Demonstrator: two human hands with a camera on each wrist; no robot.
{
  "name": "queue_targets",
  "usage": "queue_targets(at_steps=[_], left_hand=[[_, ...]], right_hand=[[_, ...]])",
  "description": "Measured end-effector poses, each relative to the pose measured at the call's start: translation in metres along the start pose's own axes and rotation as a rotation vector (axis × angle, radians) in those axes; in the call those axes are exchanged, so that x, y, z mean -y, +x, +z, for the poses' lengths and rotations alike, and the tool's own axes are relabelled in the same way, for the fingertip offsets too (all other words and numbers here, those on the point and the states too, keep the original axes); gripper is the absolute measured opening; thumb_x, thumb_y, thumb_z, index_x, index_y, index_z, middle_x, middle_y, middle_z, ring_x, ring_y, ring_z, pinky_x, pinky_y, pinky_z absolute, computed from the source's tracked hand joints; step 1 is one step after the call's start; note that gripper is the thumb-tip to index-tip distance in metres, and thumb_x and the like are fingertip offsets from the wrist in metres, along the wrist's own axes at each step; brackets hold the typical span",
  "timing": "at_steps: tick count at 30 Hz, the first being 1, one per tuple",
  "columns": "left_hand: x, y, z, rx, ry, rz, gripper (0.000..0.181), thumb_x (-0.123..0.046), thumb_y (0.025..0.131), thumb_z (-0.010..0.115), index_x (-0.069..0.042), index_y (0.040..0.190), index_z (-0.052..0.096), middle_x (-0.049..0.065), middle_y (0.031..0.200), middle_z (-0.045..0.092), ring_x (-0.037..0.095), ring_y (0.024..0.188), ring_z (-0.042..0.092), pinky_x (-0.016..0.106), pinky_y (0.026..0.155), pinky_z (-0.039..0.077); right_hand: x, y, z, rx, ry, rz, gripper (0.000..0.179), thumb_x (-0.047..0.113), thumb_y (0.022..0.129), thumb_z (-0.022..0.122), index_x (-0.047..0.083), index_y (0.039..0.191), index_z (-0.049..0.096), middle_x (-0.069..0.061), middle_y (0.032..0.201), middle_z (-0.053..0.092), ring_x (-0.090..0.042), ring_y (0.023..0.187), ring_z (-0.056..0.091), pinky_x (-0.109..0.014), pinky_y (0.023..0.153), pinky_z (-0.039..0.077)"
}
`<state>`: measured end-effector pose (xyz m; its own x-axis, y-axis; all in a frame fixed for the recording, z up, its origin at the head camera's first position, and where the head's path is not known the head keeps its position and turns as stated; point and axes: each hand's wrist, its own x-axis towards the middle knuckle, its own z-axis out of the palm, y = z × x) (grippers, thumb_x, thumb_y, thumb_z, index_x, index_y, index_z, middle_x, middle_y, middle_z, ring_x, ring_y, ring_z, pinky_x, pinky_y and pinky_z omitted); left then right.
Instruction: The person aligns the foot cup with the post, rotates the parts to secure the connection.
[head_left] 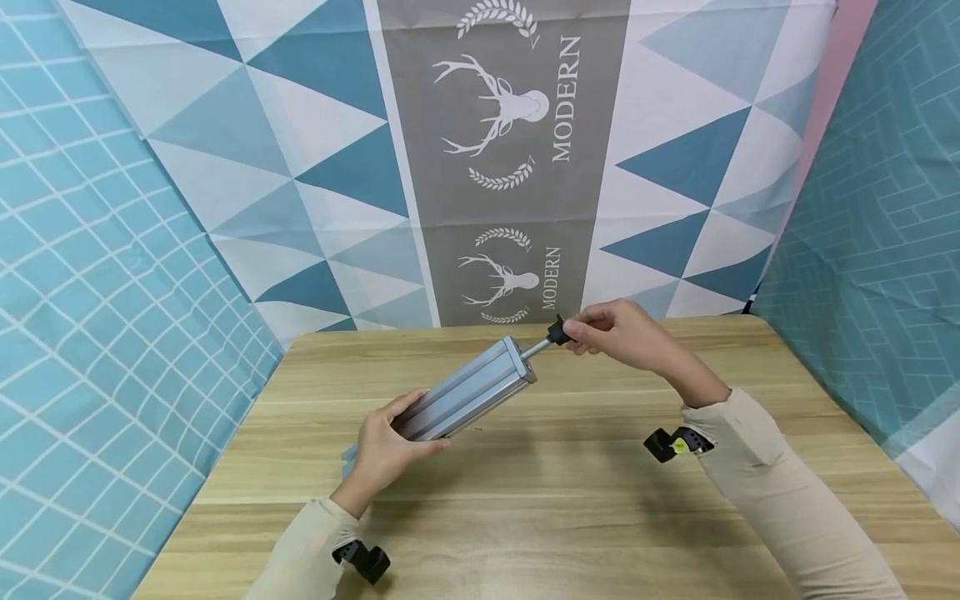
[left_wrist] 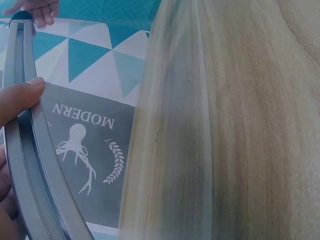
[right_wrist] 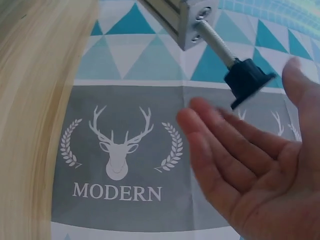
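Note:
My left hand (head_left: 381, 448) grips a grey aluminium profile (head_left: 468, 390) with grooved sides, held tilted above the table with its far end up to the right. In the left wrist view the thumb (left_wrist: 22, 100) lies across the grooved face. From the profile's end plate (right_wrist: 189, 27) a threaded rod (right_wrist: 218, 44) sticks out, carrying a black levelling foot (right_wrist: 247, 80). My right hand (head_left: 622, 335) is beside that foot. The right wrist view shows its fingers (right_wrist: 225, 145) loosely bent and the thumb spread, with a gap around the foot.
A wood-grain table (head_left: 555, 508) lies under both hands. Behind it hangs a cloth (head_left: 502, 167) printed with triangles and deer heads. Blue patterned cloths close off the left (head_left: 112, 292) and right (head_left: 885, 250) sides. A small blue-grey piece (head_left: 348, 457) shows behind the left wrist.

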<state>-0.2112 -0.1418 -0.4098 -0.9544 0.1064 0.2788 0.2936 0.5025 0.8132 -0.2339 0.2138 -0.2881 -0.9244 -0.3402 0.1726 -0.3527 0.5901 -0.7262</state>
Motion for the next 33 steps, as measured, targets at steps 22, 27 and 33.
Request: queue_targets(at_steps=[22, 27, 33], left_hand=[[0.004, 0.0, 0.004, 0.02, -0.006, 0.0, 0.074, -0.029, 0.057, 0.094, -0.019, 0.125, 0.066, 0.006, 0.125, 0.063, 0.025, 0.111, 0.06, 0.045, 0.09, 0.047], [0.003, -0.001, 0.004, 0.038, 0.016, 0.013, 0.074, -0.029, 0.058, 0.093, -0.02, 0.126, 0.065, 0.006, 0.125, 0.064, 0.025, 0.109, 0.06, 0.046, 0.088, 0.048], [0.002, 0.0, 0.002, 0.06, 0.049, 0.089, 0.075, -0.032, 0.059, 0.092, -0.018, 0.127, 0.063, 0.006, 0.124, 0.064, 0.023, 0.108, 0.061, 0.044, 0.086, 0.049]], right_hand=[[0.002, -0.001, 0.015, -0.192, 0.037, -0.079, 0.025, 0.035, 0.09, 0.067, 0.01, 0.088, 0.069, -0.01, 0.075, 0.068, -0.018, 0.066, 0.06, -0.032, 0.058, 0.043], [0.004, -0.002, 0.015, -0.214, 0.034, -0.096, 0.026, 0.036, 0.09, 0.067, 0.01, 0.087, 0.068, -0.01, 0.072, 0.067, -0.019, 0.062, 0.059, -0.031, 0.056, 0.042], [0.004, 0.0, 0.016, -0.235, 0.043, -0.092, 0.027, 0.036, 0.09, 0.067, 0.009, 0.085, 0.069, -0.003, 0.068, 0.066, -0.02, 0.064, 0.061, -0.031, 0.057, 0.045]])
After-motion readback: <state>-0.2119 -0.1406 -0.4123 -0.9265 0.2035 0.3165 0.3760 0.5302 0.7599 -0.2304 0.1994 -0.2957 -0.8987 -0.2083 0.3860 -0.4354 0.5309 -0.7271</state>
